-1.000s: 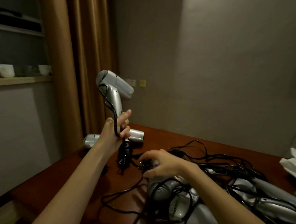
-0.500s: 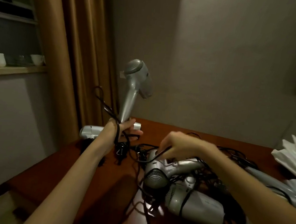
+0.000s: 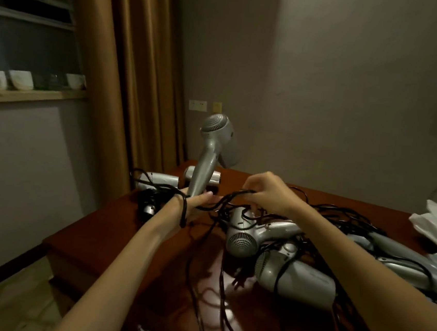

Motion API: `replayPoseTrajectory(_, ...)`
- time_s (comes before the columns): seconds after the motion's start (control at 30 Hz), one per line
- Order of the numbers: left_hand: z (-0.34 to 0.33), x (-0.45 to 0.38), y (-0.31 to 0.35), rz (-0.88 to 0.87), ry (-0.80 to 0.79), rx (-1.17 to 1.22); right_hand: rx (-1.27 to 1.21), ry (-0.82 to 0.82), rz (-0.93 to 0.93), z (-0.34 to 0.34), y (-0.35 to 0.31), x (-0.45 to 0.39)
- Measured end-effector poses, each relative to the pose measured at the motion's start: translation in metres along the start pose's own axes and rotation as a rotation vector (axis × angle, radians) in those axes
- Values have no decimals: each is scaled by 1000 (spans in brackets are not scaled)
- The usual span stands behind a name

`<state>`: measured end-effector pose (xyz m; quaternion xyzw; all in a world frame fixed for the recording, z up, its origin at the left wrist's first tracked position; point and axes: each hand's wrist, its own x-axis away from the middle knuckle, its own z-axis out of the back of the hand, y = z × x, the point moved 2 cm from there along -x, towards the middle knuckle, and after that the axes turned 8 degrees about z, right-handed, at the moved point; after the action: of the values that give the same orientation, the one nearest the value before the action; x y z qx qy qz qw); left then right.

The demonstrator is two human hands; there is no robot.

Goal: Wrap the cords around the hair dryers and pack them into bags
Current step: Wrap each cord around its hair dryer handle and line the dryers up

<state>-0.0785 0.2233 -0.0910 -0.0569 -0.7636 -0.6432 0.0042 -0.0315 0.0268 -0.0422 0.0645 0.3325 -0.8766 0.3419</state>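
Cord-freeing step, wrapping not begun.
My left hand (image 3: 195, 199) grips dryer (image 3: 209, 151); right hand (image 3: 265, 194) pinches cord (image 3: 224, 201); next I'd untangle it from pile.

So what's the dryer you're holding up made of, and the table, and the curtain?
The dryer in the left hand looks like silver-painted plastic: smooth, with a soft sheen and a moulded grille. The table seems to be reddish-brown varnished wood, since it reflects light. The curtain looks like tan cloth, hanging in long folds.

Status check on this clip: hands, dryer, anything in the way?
Left hand grips upright hair dryer. Right hand pinches black cord. Tangled dryers crowd table.
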Motion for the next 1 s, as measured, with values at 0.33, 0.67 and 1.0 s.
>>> replayPoseTrajectory(0.33,-50,-14,19,-9,-106,170,32,356,-47,41,-2,-3)
replayPoseTrajectory(0.67,-21,-15,33,-106,92,10,-130,-38,-227,-1,7,7)
replayPoseTrajectory(1.0,55,25,10,-98,219,-38,24,-604,-67,-69,-29,-2)
